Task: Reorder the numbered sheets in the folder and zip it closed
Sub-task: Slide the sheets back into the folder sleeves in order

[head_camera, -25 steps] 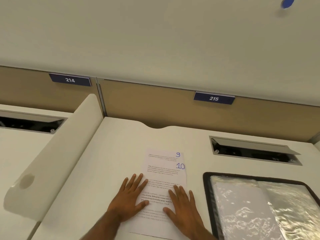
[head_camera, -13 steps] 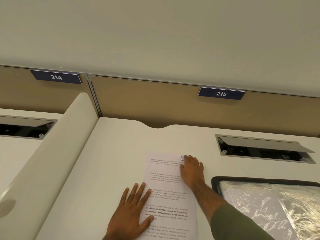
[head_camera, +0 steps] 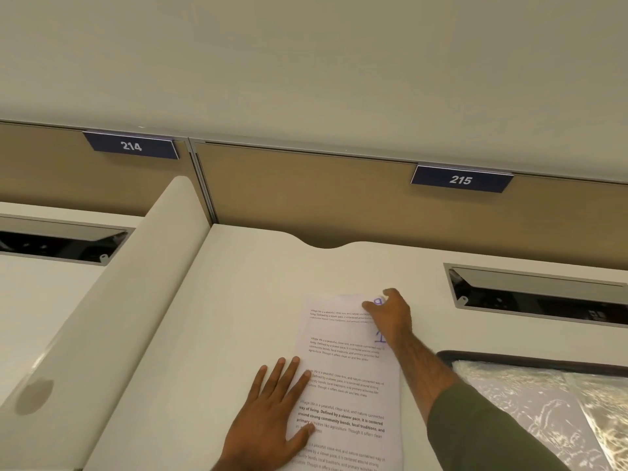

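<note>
The numbered sheets (head_camera: 350, 379) lie in a fanned stack on the white desk (head_camera: 238, 300), lower centre of the frame. The left hand (head_camera: 268, 423) rests flat and relaxed on their left edge, fingers straight, half on paper and half on the desk. The right hand (head_camera: 390, 316) is at the stack's upper right corner, thumb and curled fingers pinching the top sheet's edge (it covers the blue handwritten digits, possibly a 9). The folder (head_camera: 509, 360), black-rimmed with shiny clear plastic, lies open at lower right, just beside the sheets.
</note>
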Demonstrator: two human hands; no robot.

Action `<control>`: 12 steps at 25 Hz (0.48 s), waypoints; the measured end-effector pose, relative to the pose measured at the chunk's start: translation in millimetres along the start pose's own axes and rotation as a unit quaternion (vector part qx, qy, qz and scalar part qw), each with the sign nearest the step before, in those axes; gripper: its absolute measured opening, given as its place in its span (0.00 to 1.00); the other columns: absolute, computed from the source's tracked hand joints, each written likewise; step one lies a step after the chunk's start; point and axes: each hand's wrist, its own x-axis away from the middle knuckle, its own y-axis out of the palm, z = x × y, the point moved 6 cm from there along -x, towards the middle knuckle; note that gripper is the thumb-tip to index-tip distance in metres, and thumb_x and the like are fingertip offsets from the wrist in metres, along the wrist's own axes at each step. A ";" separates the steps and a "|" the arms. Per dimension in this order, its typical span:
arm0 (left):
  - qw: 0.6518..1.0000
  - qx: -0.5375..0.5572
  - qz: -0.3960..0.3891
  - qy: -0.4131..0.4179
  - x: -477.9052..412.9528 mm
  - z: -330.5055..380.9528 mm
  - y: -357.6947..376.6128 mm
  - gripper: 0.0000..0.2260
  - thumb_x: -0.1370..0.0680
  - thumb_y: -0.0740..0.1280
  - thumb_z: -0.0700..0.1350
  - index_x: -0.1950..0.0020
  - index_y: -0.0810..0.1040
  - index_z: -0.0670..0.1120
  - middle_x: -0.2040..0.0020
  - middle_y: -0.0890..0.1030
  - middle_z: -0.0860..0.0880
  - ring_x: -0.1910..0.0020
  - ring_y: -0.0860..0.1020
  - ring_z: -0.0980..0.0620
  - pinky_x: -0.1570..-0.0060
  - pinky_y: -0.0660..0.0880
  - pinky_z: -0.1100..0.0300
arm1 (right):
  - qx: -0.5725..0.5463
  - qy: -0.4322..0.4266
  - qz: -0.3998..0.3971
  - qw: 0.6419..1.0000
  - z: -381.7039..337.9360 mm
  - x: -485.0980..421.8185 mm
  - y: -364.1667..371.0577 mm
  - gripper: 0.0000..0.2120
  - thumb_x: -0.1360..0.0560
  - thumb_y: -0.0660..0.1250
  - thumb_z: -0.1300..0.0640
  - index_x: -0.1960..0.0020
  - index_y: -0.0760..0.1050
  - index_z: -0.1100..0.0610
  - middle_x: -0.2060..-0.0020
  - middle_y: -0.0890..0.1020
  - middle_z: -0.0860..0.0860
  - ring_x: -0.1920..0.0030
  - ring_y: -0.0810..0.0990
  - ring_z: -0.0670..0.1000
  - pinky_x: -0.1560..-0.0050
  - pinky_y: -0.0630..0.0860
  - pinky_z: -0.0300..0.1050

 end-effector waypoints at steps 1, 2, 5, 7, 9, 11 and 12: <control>1.000 0.000 0.000 0.000 0.3 -0.4 0.0 0.37 0.21 0.54 0.70 0.17 0.51 0.54 0.17 0.49 0.52 0.18 0.49 0.49 0.25 0.50 0.45 | -0.004 0.017 -0.008 1.000 3.3 -4.4 -4.5 0.09 0.27 0.74 0.56 0.54 0.78 0.60 0.57 0.80 0.54 0.51 0.80 0.58 0.51 0.76 0.46; 1.000 -0.001 0.000 0.000 0.5 -0.6 0.1 0.37 0.21 0.54 0.70 0.17 0.51 0.54 0.17 0.49 0.52 0.18 0.49 0.49 0.25 0.49 0.45 | 0.002 0.027 -0.014 1.000 6.4 -8.5 -8.2 0.11 0.28 0.74 0.58 0.63 0.73 0.58 0.66 0.77 0.52 0.58 0.77 0.56 0.60 0.73 0.45; 1.000 0.000 0.000 -0.001 0.7 -0.8 0.4 0.37 0.21 0.54 0.70 0.17 0.51 0.54 0.17 0.49 0.52 0.18 0.49 0.49 0.25 0.49 0.46 | -0.017 0.040 0.008 0.999 13.0 -16.1 -25.4 0.16 0.27 0.73 0.62 0.68 0.69 0.58 0.69 0.73 0.52 0.67 0.73 0.53 0.69 0.66 0.41; 1.000 0.002 0.003 -0.001 0.7 -1.2 -0.1 0.37 0.21 0.55 0.70 0.17 0.51 0.54 0.17 0.49 0.52 0.18 0.49 0.49 0.25 0.50 0.46 | -0.071 0.043 0.037 0.996 16.4 -17.9 -39.2 0.13 0.25 0.72 0.61 0.64 0.71 0.60 0.66 0.77 0.54 0.65 0.76 0.53 0.66 0.69 0.40; 1.000 0.001 0.004 -0.001 1.0 -1.7 0.4 0.36 0.21 0.55 0.69 0.17 0.51 0.54 0.17 0.49 0.52 0.18 0.50 0.49 0.25 0.49 0.46 | -0.159 0.064 0.042 0.984 22.3 -13.9 -46.9 0.10 0.24 0.73 0.59 0.60 0.75 0.61 0.61 0.82 0.57 0.60 0.81 0.58 0.60 0.74 0.44; 1.000 0.002 0.008 0.000 0.9 -1.5 1.0 0.36 0.21 0.55 0.69 0.17 0.52 0.54 0.17 0.49 0.52 0.18 0.50 0.49 0.25 0.50 0.46 | -0.258 0.112 0.007 0.960 35.0 -4.2 -44.9 0.09 0.24 0.73 0.57 0.55 0.77 0.62 0.57 0.84 0.60 0.56 0.84 0.61 0.58 0.79 0.50; 1.000 0.001 0.010 0.000 0.8 -1.5 1.0 0.36 0.21 0.55 0.69 0.17 0.52 0.54 0.17 0.50 0.52 0.18 0.50 0.49 0.25 0.50 0.46 | -0.286 0.141 -0.016 0.948 42.0 4.7 -43.1 0.08 0.23 0.72 0.58 0.52 0.77 0.63 0.56 0.85 0.61 0.55 0.85 0.62 0.57 0.81 0.52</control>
